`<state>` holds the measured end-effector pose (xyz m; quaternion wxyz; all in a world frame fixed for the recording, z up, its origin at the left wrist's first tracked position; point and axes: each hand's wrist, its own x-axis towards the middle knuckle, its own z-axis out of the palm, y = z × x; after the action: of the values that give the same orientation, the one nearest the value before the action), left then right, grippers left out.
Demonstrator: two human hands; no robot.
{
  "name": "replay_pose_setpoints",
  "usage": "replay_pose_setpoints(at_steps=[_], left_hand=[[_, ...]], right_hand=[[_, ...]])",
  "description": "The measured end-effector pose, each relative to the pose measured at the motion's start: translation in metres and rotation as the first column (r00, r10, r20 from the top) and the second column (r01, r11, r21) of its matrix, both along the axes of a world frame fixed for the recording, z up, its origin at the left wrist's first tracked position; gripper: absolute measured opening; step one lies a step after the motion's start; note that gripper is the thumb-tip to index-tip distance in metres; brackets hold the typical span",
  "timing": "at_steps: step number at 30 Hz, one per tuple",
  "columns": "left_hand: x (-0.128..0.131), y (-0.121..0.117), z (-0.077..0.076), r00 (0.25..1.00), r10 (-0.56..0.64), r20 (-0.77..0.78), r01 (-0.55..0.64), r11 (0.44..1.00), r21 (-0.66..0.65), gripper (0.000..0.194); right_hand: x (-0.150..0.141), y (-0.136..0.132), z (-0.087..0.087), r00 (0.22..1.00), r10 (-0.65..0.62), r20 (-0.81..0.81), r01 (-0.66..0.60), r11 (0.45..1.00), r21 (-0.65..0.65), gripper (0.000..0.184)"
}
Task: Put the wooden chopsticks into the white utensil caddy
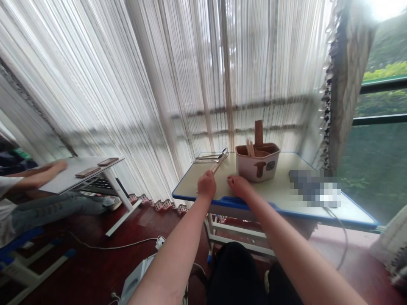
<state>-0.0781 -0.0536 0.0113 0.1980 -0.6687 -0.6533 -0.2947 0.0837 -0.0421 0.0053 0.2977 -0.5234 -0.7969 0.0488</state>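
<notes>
Far left, a seated person's forearm (pixel 38 176) is rested on a white desk (pixel 73 171). At the cream table (pixel 282 195), metal cutlery (pixel 206 159) is laid near the back edge. Pale sticks (pixel 218 164) are gripped in the closed left hand (pixel 207 185), tilted up toward the cutlery. The right hand (pixel 238 186) is held with fingers curled just beside the two-tone caddy (pixel 258 166); whether anything is grasped there cannot be told. Wooden sticks (pixel 250 148) are held upright inside the caddy.
</notes>
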Motion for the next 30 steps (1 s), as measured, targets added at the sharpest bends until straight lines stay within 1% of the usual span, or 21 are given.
replay_pose_setpoints(at_steps=[4, 7, 9, 10, 11, 12, 14, 15, 17, 19, 23, 25, 30], left_hand=[[0.0, -0.005, -0.003, 0.997, -0.076, 0.002, 0.075, 0.994, 0.083, 0.031], [0.001, -0.007, -0.005, 0.992, -0.127, -0.008, 0.127, 0.985, 0.115, 0.03], [0.001, -0.009, -0.006, 0.983, -0.182, -0.025, 0.184, 0.975, 0.127, 0.028], [0.001, -0.009, -0.007, 0.977, -0.21, -0.039, 0.214, 0.968, 0.134, 0.027], [0.001, -0.01, -0.007, 0.97, -0.237, -0.055, 0.242, 0.96, 0.143, 0.026], [0.001, -0.01, -0.008, 0.963, -0.26, -0.072, 0.269, 0.952, 0.15, 0.025], [0.0, -0.012, -0.007, 0.948, -0.302, -0.098, 0.314, 0.937, 0.152, 0.025], [0.0, -0.013, -0.007, 0.941, -0.322, -0.105, 0.334, 0.932, 0.142, 0.025], [0.0, -0.015, -0.004, 0.93, -0.353, -0.098, 0.363, 0.926, 0.104, 0.025], [0.001, -0.017, -0.001, 0.924, -0.377, -0.068, 0.381, 0.923, 0.047, 0.025], [0.002, -0.018, 0.005, 0.906, -0.421, 0.03, 0.422, 0.902, -0.085, 0.024], [0.001, -0.014, 0.007, 0.89, -0.444, 0.106, 0.456, 0.878, -0.149, 0.023], [-0.006, 0.0, 0.006, 0.833, -0.464, 0.3, 0.544, 0.784, -0.299, 0.027]], right_hand=[[0.005, -0.002, 0.001, 1.0, -0.001, -0.03, 0.002, 0.999, 0.034, 0.033], [0.008, -0.007, 0.002, 0.999, -0.002, -0.051, 0.004, 0.999, 0.046, 0.036], [0.01, -0.009, 0.003, 0.994, 0.006, -0.107, 0.002, 0.998, 0.067, 0.041], [0.011, -0.01, 0.004, 0.987, 0.014, -0.163, -0.001, 0.997, 0.081, 0.043], [0.013, -0.01, 0.005, 0.971, 0.025, -0.24, -0.004, 0.996, 0.09, 0.043], [0.014, -0.009, 0.005, 0.939, 0.036, -0.342, -0.01, 0.997, 0.077, 0.042], [0.017, -0.007, 0.005, 0.838, 0.038, -0.545, -0.052, 0.999, -0.01, 0.038], [0.018, -0.005, 0.005, 0.787, 0.029, -0.617, -0.087, 0.994, -0.064, 0.037], [0.02, -0.002, 0.004, 0.725, 0.024, -0.689, -0.168, 0.975, -0.143, 0.035], [0.022, 0.0, 0.004, 0.703, 0.036, -0.711, -0.218, 0.962, -0.166, 0.035], [0.024, 0.004, 0.001, 0.641, 0.004, -0.768, -0.242, 0.95, -0.197, 0.035], [0.026, 0.006, 0.0, 0.62, -0.028, -0.784, -0.228, 0.95, -0.214, 0.033], [0.028, 0.01, -0.002, 0.553, -0.095, -0.828, -0.191, 0.953, -0.237, 0.028]])
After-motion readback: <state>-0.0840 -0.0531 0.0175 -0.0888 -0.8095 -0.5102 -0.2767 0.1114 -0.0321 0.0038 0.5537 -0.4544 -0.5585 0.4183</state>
